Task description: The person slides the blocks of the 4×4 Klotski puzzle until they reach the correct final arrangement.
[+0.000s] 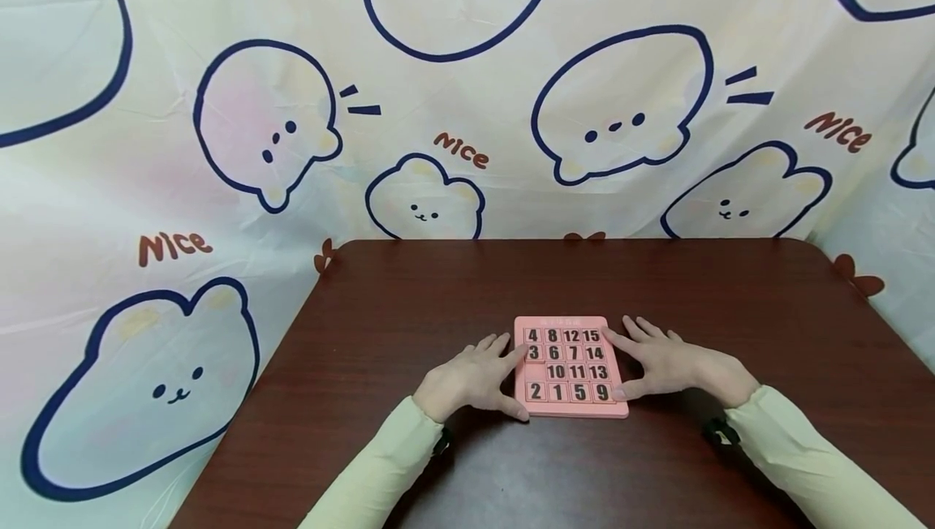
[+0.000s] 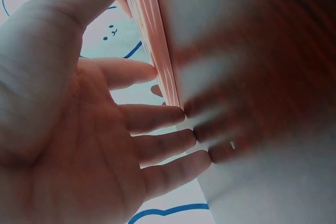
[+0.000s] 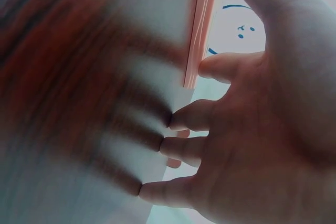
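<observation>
A pink number slide puzzle lies flat on the dark brown table, its rows of numbered tiles facing up. The third row's leftmost slot has no tile. At its left side my left hand has its fingers spread, the index fingertip by tile 3 and the thumb at the lower left corner. My right hand is on the other side, index fingertip by tile 15 and thumb by tile 9. In the left wrist view, the other fingertips touch the table. The right wrist view likewise shows fingertips resting on the tabletop.
The brown wooden table extends around the puzzle to its rounded far corners. Behind and beside it hangs a pale cloth printed with cartoon bears. Dark bands sit under both wrists near the light green sleeves.
</observation>
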Action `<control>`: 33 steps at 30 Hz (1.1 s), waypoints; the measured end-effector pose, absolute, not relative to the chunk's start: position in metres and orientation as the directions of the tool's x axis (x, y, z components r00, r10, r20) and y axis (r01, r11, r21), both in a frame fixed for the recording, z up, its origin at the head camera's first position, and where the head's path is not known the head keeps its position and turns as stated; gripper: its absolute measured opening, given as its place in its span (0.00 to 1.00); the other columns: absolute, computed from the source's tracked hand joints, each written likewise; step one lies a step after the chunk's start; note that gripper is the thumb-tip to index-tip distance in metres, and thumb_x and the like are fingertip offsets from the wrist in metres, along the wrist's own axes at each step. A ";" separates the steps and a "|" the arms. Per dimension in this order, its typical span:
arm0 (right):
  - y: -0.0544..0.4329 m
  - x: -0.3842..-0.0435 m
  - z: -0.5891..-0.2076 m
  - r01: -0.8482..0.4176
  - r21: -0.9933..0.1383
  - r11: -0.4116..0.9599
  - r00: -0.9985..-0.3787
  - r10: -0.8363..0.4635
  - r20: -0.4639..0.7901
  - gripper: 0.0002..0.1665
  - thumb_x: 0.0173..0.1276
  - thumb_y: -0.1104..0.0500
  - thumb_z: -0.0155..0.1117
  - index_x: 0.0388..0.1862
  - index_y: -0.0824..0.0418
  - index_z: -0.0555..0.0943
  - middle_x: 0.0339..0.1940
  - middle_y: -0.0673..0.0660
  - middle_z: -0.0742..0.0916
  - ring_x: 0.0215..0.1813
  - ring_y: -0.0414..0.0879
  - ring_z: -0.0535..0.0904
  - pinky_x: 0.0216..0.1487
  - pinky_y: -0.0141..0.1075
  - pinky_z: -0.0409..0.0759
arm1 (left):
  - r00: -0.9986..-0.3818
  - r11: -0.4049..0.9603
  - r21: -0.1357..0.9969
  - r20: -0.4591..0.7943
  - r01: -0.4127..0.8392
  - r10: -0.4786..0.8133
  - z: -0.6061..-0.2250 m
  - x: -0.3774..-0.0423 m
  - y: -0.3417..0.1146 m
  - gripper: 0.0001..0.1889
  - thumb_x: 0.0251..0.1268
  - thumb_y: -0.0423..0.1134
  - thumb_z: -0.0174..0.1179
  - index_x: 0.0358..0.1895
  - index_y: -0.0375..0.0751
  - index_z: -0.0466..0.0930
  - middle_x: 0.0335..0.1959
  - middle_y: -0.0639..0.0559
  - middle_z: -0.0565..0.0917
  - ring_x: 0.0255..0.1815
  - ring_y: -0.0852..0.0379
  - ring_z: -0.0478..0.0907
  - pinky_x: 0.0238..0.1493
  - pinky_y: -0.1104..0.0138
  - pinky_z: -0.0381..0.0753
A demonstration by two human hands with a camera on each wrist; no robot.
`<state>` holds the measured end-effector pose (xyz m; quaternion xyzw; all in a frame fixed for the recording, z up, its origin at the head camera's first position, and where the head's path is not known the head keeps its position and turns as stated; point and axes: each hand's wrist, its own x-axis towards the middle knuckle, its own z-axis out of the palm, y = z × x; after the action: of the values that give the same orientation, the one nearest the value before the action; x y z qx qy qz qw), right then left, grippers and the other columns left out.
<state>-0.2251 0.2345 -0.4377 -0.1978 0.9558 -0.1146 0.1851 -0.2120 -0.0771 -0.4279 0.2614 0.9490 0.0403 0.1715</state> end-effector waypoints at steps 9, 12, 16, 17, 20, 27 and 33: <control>0.236 -0.226 -0.440 -0.338 -0.293 0.894 -0.851 -0.424 -0.310 0.65 0.51 0.22 0.64 0.80 0.53 0.54 0.78 0.75 0.55 0.77 0.75 0.46 0.65 0.76 0.50 | -0.803 0.859 0.172 -0.305 0.482 0.512 -0.429 -0.214 -0.077 0.53 0.48 0.72 0.65 0.78 0.62 0.52 0.80 0.46 0.53 0.80 0.45 0.52 0.75 0.49 0.59; 0.235 -0.225 -0.440 -0.340 -0.291 0.894 -0.852 -0.424 -0.306 0.66 0.51 0.22 0.64 0.80 0.53 0.54 0.78 0.75 0.55 0.77 0.75 0.46 0.65 0.76 0.50 | -0.803 0.857 0.154 -0.301 0.492 0.515 -0.429 -0.212 -0.076 0.52 0.49 0.71 0.65 0.78 0.62 0.53 0.80 0.45 0.54 0.80 0.44 0.53 0.74 0.49 0.61; 0.235 -0.225 -0.438 -0.342 -0.292 0.893 -0.856 -0.424 -0.297 0.66 0.51 0.23 0.64 0.80 0.53 0.54 0.78 0.75 0.55 0.77 0.74 0.47 0.65 0.76 0.51 | -0.793 0.842 0.131 -0.285 0.523 0.538 -0.428 -0.209 -0.074 0.49 0.52 0.70 0.64 0.77 0.59 0.57 0.79 0.44 0.57 0.78 0.43 0.56 0.72 0.49 0.64; 0.235 -0.225 -0.438 -0.343 -0.291 0.893 -0.856 -0.425 -0.296 0.65 0.51 0.23 0.64 0.80 0.53 0.54 0.78 0.75 0.55 0.77 0.74 0.47 0.65 0.76 0.51 | -0.789 0.836 0.124 -0.280 0.535 0.546 -0.428 -0.207 -0.074 0.48 0.53 0.69 0.63 0.77 0.59 0.58 0.78 0.43 0.57 0.78 0.43 0.57 0.72 0.49 0.65; 0.235 -0.224 -0.437 -0.343 -0.293 0.892 -0.854 -0.426 -0.298 0.65 0.51 0.23 0.64 0.80 0.53 0.54 0.78 0.75 0.55 0.77 0.75 0.47 0.65 0.75 0.51 | -0.779 0.817 0.096 -0.255 0.569 0.572 -0.425 -0.204 -0.072 0.45 0.56 0.67 0.63 0.75 0.56 0.61 0.77 0.42 0.60 0.76 0.44 0.61 0.70 0.51 0.69; 0.235 -0.223 -0.437 -0.341 -0.289 0.895 -0.856 -0.422 -0.299 0.65 0.51 0.22 0.64 0.80 0.53 0.54 0.78 0.75 0.55 0.77 0.75 0.47 0.66 0.75 0.51 | -0.773 0.794 0.028 -0.214 0.607 0.598 -0.422 -0.196 -0.068 0.38 0.58 0.63 0.65 0.70 0.53 0.68 0.74 0.41 0.65 0.72 0.46 0.68 0.66 0.55 0.74; 0.235 -0.224 -0.438 -0.343 -0.289 0.894 -0.859 -0.423 -0.289 0.65 0.51 0.22 0.64 0.80 0.54 0.55 0.78 0.74 0.55 0.77 0.74 0.47 0.65 0.75 0.51 | -0.772 0.791 0.006 -0.212 0.612 0.599 -0.419 -0.193 -0.068 0.31 0.58 0.60 0.66 0.65 0.58 0.75 0.73 0.43 0.67 0.64 0.46 0.76 0.60 0.58 0.78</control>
<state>-0.2239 0.2348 -0.4383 -0.1998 0.9573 -0.1144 0.1748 -0.1929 -0.0680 -0.4186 0.3219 0.9408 -0.0318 0.1019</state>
